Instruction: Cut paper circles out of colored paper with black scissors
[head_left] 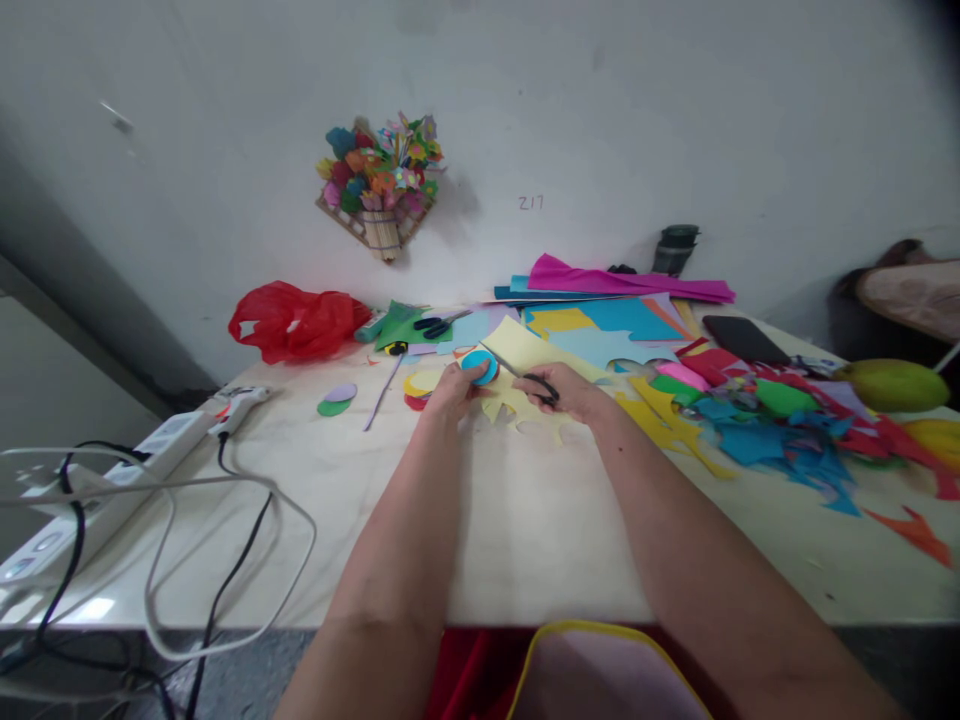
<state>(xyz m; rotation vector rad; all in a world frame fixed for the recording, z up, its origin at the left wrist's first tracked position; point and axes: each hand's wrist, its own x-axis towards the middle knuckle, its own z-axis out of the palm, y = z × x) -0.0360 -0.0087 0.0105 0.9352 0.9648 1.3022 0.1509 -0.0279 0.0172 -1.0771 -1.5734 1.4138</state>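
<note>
Over the middle of the table, my left hand (454, 392) pinches a blue paper circle (478, 367), with a red edge showing behind it. My right hand (564, 392) is closed around the black handles of a pair of scissors (541, 388). Their blades point up and left, close to the circle. Behind the blades lies a pale yellow sheet (529, 346). Yellow scraps (517, 412) with curved cut edges lie beneath my hands. Just left of my left hand are yellow and red circles (420, 385). Further left, a purple circle overlaps a green circle (334, 408).
A second pair of scissors (441, 325) rests on green paper at the back. A red plastic bag (300, 320) sits back left. Cables and a power strip (142, 450) line the left edge. Coloured scraps (787, 440), a dark phone-like slab (745, 341) and a yellow-green fruit (892, 385) occupy the right.
</note>
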